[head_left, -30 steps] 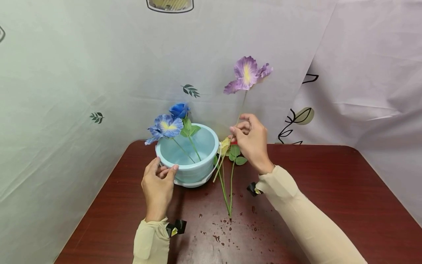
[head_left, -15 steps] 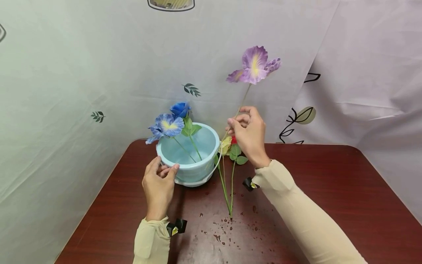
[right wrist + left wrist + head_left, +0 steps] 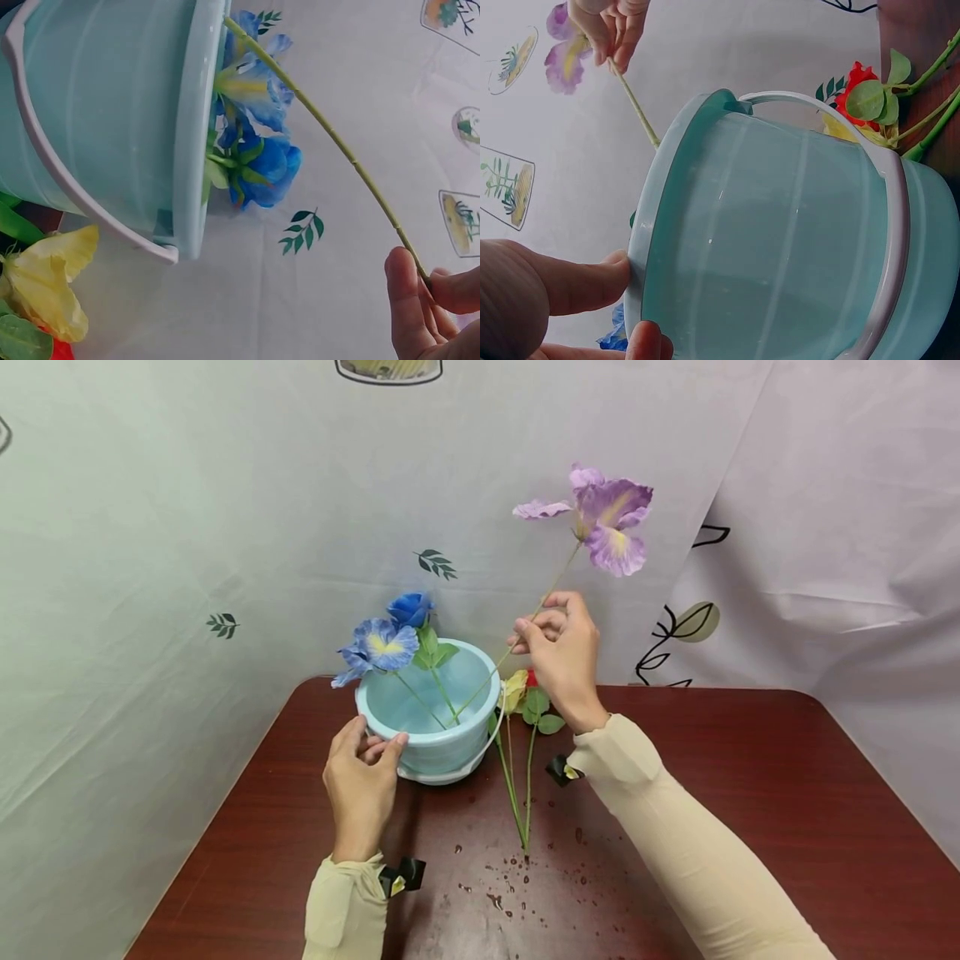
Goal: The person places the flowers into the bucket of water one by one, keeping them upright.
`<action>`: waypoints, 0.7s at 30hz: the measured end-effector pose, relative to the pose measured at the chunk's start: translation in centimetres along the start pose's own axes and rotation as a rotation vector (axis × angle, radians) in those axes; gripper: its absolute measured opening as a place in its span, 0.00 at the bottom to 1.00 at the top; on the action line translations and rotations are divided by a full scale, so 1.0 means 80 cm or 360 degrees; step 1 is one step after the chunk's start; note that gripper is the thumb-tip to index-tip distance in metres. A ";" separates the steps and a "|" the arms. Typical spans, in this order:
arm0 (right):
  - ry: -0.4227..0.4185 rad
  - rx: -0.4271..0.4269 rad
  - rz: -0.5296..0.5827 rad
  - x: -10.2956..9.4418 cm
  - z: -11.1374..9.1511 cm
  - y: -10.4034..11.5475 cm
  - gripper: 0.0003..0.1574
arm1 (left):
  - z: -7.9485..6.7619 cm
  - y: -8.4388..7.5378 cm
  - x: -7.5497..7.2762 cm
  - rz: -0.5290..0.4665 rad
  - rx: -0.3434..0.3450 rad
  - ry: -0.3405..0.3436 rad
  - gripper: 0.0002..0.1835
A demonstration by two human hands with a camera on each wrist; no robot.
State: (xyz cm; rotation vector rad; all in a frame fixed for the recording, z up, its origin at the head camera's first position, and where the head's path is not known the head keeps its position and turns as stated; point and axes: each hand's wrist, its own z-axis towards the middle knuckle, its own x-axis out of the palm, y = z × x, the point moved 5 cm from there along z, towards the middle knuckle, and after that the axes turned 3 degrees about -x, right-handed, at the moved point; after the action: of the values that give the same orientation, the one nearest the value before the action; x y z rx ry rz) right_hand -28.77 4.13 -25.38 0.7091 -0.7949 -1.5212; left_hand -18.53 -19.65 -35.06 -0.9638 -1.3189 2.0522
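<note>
A light blue bucket [image 3: 442,752] with a white handle [image 3: 896,247] stands on the table, holding a blue iris [image 3: 384,645] and a blue rose [image 3: 410,609]. My left hand [image 3: 363,785] grips its near-left rim, thumb and fingers on either side of the edge in the left wrist view. Between thumb and fingertips, my right hand [image 3: 564,656] pinches the stem of a purple iris [image 3: 611,514]. The stem [image 3: 330,131] slants down to the left, its lower end inside the bucket. The bloom leans to the upper right.
Right of the bucket lie a yellow flower [image 3: 513,692] and a red flower [image 3: 857,88], their green stems [image 3: 527,793] pointing toward me. Water drops [image 3: 510,885] dot the dark red table [image 3: 720,793]. A pale printed cloth [image 3: 300,485] hangs behind.
The purple iris's lower stem has moved from beside the bucket, over the rim and into it. The right hand has risen and shifted slightly left; the bloom has tilted right. The left hand stays put.
</note>
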 end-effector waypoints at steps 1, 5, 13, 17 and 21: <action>0.0007 -0.0005 -0.0002 0.001 0.000 -0.001 0.17 | 0.000 0.000 0.000 -0.0002 0.0000 -0.0001 0.31; 0.0057 -0.0001 -0.0022 0.005 -0.003 -0.005 0.16 | 0.000 0.000 0.000 -0.0008 0.0004 0.0007 0.32; 0.0156 0.0028 -0.0139 0.019 -0.008 -0.016 0.12 | -0.001 0.001 0.000 -0.0007 0.0006 0.0005 0.32; 0.0198 0.0053 -0.0153 0.026 -0.009 -0.022 0.09 | 0.000 0.001 0.001 -0.0010 0.0009 0.0001 0.32; 0.0256 0.0109 -0.0201 0.030 -0.011 -0.030 0.06 | 0.000 0.001 0.001 -0.0012 0.0006 0.0004 0.32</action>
State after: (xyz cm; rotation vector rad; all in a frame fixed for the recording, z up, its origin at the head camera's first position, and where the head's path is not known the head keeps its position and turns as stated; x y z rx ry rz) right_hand -29.68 1.76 -27.81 0.9355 -0.6942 -1.5334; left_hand -18.55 -19.64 -35.16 -0.9582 -1.3149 2.0468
